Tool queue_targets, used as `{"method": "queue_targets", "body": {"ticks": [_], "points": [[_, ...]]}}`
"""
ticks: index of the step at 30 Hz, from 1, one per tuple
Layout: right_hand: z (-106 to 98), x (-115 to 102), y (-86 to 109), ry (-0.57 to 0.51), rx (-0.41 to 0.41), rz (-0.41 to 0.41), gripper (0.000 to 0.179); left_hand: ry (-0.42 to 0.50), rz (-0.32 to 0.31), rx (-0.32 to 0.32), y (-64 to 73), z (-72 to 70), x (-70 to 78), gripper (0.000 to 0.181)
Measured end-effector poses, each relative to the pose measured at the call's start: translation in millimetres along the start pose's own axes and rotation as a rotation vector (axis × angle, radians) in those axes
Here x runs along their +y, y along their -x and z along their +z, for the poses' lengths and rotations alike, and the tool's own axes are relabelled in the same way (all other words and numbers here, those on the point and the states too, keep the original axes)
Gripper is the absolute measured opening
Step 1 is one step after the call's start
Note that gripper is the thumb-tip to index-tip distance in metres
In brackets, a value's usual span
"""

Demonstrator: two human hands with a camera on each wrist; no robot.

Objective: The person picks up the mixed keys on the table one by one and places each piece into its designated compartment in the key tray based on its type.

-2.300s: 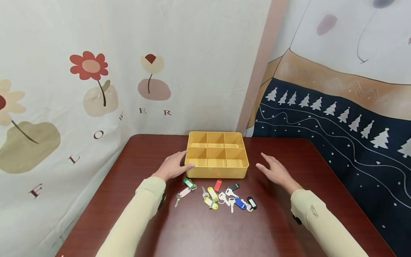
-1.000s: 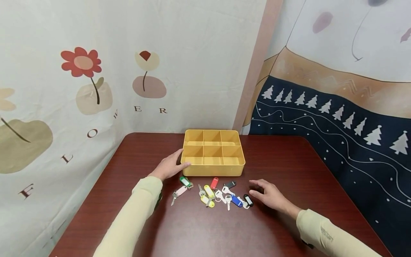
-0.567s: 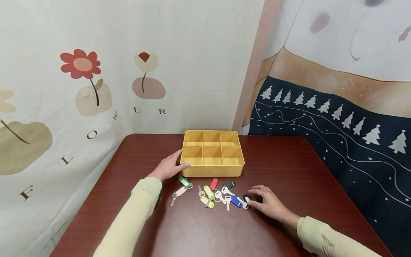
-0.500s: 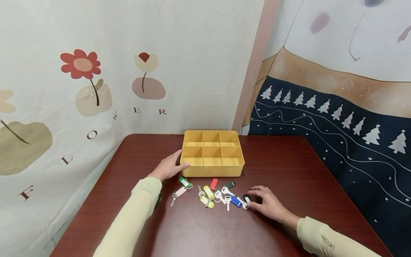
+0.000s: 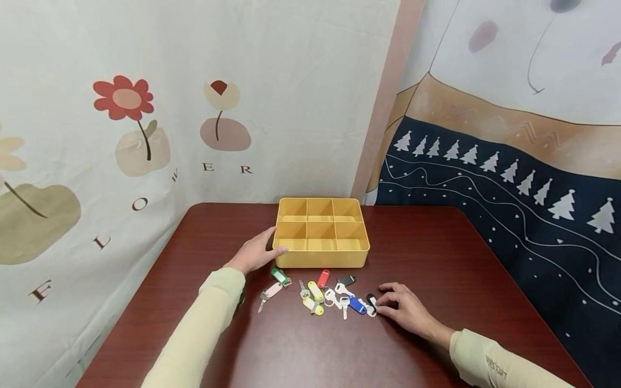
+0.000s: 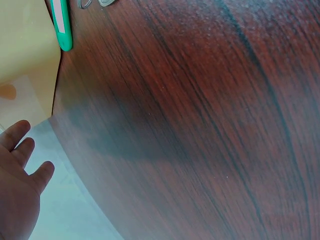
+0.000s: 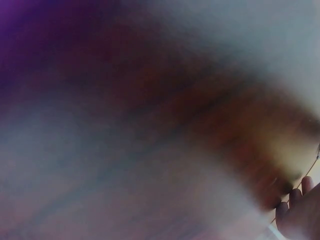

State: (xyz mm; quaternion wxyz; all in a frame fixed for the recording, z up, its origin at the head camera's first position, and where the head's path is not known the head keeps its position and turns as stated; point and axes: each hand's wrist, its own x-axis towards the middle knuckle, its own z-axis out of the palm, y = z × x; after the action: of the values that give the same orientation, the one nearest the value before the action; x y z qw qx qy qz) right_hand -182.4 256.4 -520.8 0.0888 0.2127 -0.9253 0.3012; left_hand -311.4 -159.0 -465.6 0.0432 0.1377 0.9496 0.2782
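Note:
In the head view a yellow six-compartment box (image 5: 321, 258) stands at the back of the table. My left hand (image 5: 252, 254) rests at its left side, fingers along the wall and thumb over the front corner. The left wrist view shows that hand's fingers (image 6: 42, 176) extended. My right hand (image 5: 406, 308) pinches the edge of a black key tag (image 5: 371, 302) between thumb and fingertips. A key is partly hidden beside that tag, next to a blue key tag (image 5: 357, 305). The right wrist view is blurred, with my fingers at its lower right corner.
Several more tagged keys lie in front of the box: green (image 5: 280, 276), pink (image 5: 274, 290), red (image 5: 323, 278), two yellow (image 5: 315, 291) and dark (image 5: 347, 280) tags. The reddish-brown table (image 5: 291, 355) meets printed curtains (image 5: 310, 108) behind.
My right hand has come down from beside the box to the black key tag, which has tilted slightly. My left hand has stayed at the box's left side.

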Motion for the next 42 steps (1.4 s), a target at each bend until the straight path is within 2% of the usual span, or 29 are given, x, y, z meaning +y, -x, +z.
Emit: {"method": "queue_targets", "body": {"ticks": [10, 21, 27, 35, 42], "points": [[-2, -2, -8.1, -0.070, 0.060, -0.004, 0.018, -0.002, 0.000, -0.005, 1.5, -1.9, -1.1, 0.089], [-19, -14, -36.6, -0.205, 0.155, 0.092, 0.005, 0.006, -0.002, -0.003, 2.2, -2.3, -1.7, 0.087], [-29, -21, -48.5, -0.264, 0.181, 0.155, 0.009, -0.010, 0.014, 0.003, 4.2, -2.3, 1.5, 0.087], [-43, -29, -74.0, -0.334, 0.209, 0.238, 0.016, 0.003, 0.009, 0.016, 5.8, -1.3, 2.5, 0.088], [-49, -33, -102.8, -0.427, 0.257, 0.265, 0.023, 0.007, 0.006, 0.004, 6.1, -4.6, 3.4, 0.087]]}}
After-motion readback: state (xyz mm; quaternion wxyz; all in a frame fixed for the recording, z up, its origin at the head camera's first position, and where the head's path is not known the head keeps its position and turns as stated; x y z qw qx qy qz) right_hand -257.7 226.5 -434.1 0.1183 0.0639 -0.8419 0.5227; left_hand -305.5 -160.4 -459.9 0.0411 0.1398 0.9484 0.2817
